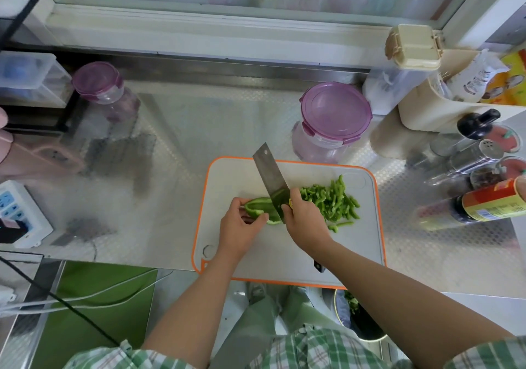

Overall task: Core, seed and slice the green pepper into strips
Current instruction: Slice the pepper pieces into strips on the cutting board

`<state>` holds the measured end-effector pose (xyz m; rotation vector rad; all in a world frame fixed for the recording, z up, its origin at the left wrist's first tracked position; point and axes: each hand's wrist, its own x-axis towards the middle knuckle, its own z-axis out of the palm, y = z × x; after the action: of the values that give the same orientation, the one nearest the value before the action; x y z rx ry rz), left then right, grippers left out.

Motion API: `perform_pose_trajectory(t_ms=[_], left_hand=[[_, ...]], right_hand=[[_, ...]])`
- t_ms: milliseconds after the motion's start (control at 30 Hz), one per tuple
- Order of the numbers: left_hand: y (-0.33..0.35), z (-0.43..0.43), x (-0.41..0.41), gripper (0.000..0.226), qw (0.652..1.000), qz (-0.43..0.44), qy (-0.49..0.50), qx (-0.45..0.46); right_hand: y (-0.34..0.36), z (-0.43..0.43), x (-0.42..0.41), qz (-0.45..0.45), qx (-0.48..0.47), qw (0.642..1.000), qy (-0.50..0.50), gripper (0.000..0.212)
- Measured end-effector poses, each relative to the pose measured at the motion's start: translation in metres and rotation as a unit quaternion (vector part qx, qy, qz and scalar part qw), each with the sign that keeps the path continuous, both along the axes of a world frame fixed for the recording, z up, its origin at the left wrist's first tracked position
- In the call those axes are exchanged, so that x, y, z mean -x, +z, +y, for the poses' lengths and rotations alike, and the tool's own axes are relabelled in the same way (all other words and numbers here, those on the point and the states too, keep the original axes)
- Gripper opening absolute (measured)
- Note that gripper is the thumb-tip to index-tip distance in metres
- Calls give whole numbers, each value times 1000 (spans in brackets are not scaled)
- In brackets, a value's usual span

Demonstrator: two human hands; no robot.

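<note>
On the cutting board (244,257), the left hand (242,228) curls its fingers over the pepper piece (260,208). The right hand (306,225) grips the cleaver (270,178), blade against the pepper. Cut strips (331,201) lie piled just right.

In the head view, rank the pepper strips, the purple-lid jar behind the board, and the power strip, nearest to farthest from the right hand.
1. Pepper strips, on the board beside the right hand.
2. Purple-lid jar, behind the board.
3. Power strip, far left.
</note>
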<state>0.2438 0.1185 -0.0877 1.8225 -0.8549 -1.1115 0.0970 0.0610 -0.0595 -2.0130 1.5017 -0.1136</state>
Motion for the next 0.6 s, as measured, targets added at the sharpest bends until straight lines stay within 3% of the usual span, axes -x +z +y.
perform_pose_trajectory(t_ms=[200, 600], left_hand=[[5, -6, 6, 36, 999, -47, 6, 0], [-1, -7, 5, 34, 999, -43, 7, -3]], right_hand=[[6, 5, 8, 27, 6, 999, 19, 19], [3, 16, -3, 159, -3, 986, 43, 34]])
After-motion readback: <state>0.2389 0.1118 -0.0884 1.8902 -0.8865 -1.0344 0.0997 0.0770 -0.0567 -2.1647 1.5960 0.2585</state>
